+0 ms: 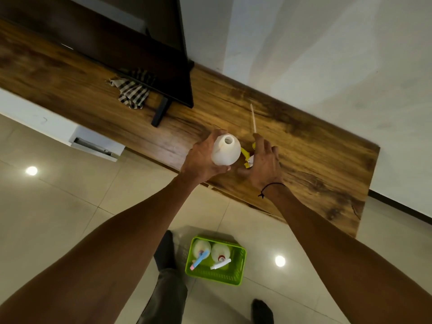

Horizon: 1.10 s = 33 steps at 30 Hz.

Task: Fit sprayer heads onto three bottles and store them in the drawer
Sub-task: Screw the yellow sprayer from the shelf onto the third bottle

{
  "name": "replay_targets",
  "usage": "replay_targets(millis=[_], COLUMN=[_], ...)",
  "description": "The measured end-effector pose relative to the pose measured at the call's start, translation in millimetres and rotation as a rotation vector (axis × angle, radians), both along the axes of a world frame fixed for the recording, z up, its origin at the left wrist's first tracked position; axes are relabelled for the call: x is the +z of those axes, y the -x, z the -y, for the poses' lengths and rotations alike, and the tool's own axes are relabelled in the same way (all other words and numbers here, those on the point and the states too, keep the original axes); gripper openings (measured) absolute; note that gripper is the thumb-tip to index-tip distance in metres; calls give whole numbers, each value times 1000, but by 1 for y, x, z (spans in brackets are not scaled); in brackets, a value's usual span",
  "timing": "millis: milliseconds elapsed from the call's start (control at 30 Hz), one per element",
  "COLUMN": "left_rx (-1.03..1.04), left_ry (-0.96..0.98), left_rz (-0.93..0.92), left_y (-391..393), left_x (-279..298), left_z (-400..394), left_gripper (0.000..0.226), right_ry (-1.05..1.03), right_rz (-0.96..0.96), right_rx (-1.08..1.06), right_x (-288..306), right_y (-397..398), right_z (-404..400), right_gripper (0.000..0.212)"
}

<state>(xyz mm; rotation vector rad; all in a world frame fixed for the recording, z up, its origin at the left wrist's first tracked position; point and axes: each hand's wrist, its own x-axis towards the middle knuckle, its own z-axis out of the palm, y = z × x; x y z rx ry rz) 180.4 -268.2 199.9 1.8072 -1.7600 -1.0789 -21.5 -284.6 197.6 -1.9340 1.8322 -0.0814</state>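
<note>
Bottle, open neck up, is standing over the shelf in your gripping left hand, while your right hand, fingers spread, is holding the yellow sprayer just beside it, tube pointing away from you.

Left hand curled in a grip, right hand fingers spread
</note>
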Motion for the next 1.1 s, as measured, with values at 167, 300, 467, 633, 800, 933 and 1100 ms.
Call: replay_targets(millis=[167, 300, 467, 633, 800, 933, 1100], left_rx=[40, 92, 53, 33, 11, 0, -41], left_ry=[25, 21, -5, -23, -29, -28, -19], left_rz=[45, 117, 179, 220, 223, 239, 244], left_y=[10, 20, 29, 35, 38, 40, 41], left_x=[1, 6, 20, 29, 33, 37, 39], left_z=[-1, 5, 8, 8, 9, 8, 6], left_gripper=[97, 100, 102, 100, 98, 98, 99], right_ry=[143, 178, 207, 261, 256, 235, 236], right_rz=[284, 570, 706, 602, 537, 467, 373], right_rx=[-114, -106, -104, -5, 59, 86, 160], right_x=[55, 115, 162, 182, 193, 192, 187], right_y=[47, 91, 104, 100, 94, 83, 58], right_z=[-17, -31, -35, -31, -24, -17, -9], right_gripper=[70, 51, 34, 37, 47, 50, 46])
